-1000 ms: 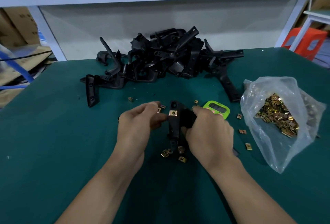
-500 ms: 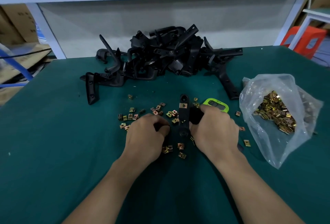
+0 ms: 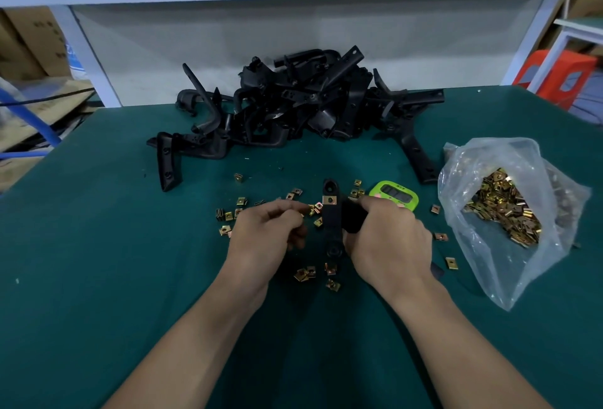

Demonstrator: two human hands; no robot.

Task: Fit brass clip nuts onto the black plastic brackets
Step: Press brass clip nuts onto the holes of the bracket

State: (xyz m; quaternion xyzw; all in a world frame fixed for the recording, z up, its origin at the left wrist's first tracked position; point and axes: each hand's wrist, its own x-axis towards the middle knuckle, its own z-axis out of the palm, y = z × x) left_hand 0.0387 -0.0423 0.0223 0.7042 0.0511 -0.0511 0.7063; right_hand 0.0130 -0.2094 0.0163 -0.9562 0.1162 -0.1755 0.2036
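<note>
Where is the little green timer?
In the head view, the green timer sits right of centre, just beyond the right hand, between the held black bracket and the plastic bag of brass nuts.

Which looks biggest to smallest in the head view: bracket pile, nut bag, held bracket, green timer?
1. bracket pile
2. nut bag
3. held bracket and green timer: unranked, since the right hand partly covers both.

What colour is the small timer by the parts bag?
Bright green timer with a dark display; the head view shows it.
</note>
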